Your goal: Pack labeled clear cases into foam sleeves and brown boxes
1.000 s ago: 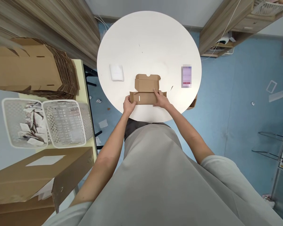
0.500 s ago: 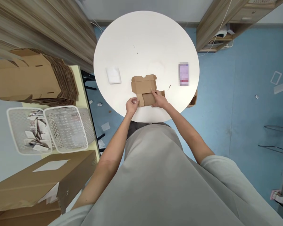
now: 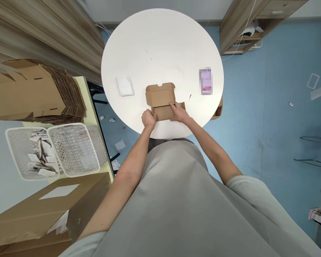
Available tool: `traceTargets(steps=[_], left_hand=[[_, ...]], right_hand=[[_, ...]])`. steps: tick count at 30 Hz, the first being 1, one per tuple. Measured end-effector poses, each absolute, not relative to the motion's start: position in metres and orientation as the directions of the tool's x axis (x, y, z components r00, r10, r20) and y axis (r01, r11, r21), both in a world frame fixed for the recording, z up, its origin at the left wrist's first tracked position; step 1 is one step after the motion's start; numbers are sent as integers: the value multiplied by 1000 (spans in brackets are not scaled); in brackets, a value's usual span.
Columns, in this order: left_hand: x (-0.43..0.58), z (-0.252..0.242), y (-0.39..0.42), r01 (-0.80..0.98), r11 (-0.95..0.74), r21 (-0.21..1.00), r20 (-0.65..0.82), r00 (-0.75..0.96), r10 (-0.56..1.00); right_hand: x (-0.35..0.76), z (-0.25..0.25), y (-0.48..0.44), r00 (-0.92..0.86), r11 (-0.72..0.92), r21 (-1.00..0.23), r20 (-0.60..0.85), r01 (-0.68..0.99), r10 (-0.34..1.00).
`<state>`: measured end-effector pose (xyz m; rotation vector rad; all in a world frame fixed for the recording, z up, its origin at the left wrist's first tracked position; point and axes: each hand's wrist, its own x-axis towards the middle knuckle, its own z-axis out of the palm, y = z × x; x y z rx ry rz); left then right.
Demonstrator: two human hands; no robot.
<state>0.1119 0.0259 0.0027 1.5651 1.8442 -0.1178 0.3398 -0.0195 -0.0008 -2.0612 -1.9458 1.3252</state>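
Note:
A small brown cardboard box point(image 3: 160, 98), partly folded, lies at the near edge of the white round table point(image 3: 160, 39), its lid panel spread away from me. My left hand point(image 3: 149, 119) is closed on the box's near left corner, thumb on the side panel. With the thumb over the inside and the fingers round the right side, my right hand point(image 3: 179, 112) grips the box, whose right side flap sticks out behind the fingers. To the left rests a white flat packet point(image 3: 125, 86). A pixelated purple item point(image 3: 205, 81) lies at the right.
Flattened cardboard boxes point(image 3: 37, 91) are stacked on a side table at left. Beside them stand two white plastic baskets, one with packets point(image 3: 44, 153), the other with clear packaging point(image 3: 75, 150). A large carton point(image 3: 50, 203) is nearest me. Paper scraps point(image 3: 120, 144) litter the blue floor.
My left hand has closed round the left side of the box, and the left side panel that lay inward now stands folded up. The right hand keeps its hold. The view has shifted slightly.

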Motion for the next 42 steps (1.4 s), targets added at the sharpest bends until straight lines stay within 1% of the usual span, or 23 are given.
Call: traceTargets(steps=[3, 4, 6, 8, 10, 12, 13, 18, 22, 25, 28, 31, 33, 36, 39, 42], left_hand=[[115, 5, 26, 907, 246, 343, -562, -12, 827], [116, 5, 26, 906, 241, 348, -558, -7, 830], [116, 4, 25, 897, 237, 374, -543, 4, 840], [116, 3, 24, 880, 244, 408, -528, 8, 849], [116, 2, 23, 856, 264, 444, -515, 3, 857], [116, 1, 22, 833, 284, 475, -506, -6, 863], [116, 1, 22, 826, 290, 483, -504, -8, 863], [118, 6, 23, 843, 290, 453, -545, 4, 838], [121, 7, 22, 846, 294, 444, -559, 5, 829], [122, 7, 21, 829, 313, 464, -547, -10, 837], [122, 7, 21, 819, 318, 478, -544, -8, 839], [123, 6, 19, 810, 312, 497, -536, 4, 844], [123, 4, 17, 795, 318, 516, -530, 5, 848], [123, -1, 14, 755, 335, 563, -508, -4, 861], [123, -4, 13, 720, 334, 609, -488, 8, 873], [122, -2, 12, 746, 316, 587, -499, 25, 866]], right_hand=[[343, 11, -32, -70, -241, -594, -452, 767, 889], [347, 15, -38, -14, -259, -605, -408, 753, 913], [357, 20, -49, 156, -342, -589, -343, 732, 926], [369, 22, -58, 330, -475, -539, -348, 695, 878], [378, 19, -65, 415, -591, -499, -426, 634, 804], [381, 17, -68, 414, -645, -489, -504, 587, 758], [381, 17, -69, 404, -651, -495, -521, 575, 752], [360, 34, -65, 382, -636, -521, -517, 570, 766], [334, 50, -58, 299, -579, -539, -521, 611, 800], [321, 51, -53, 238, -511, -554, -490, 658, 838], [325, 43, -49, 254, -521, -543, -491, 659, 833], [337, 31, -47, 281, -587, -501, -557, 636, 781], [343, 24, -45, 279, -596, -452, -589, 664, 758], [342, 17, -42, 273, -549, -377, -578, 746, 769], [334, 16, -38, 273, -514, -329, -563, 792, 780], [328, 18, -34, 270, -500, -304, -565, 811, 780]])
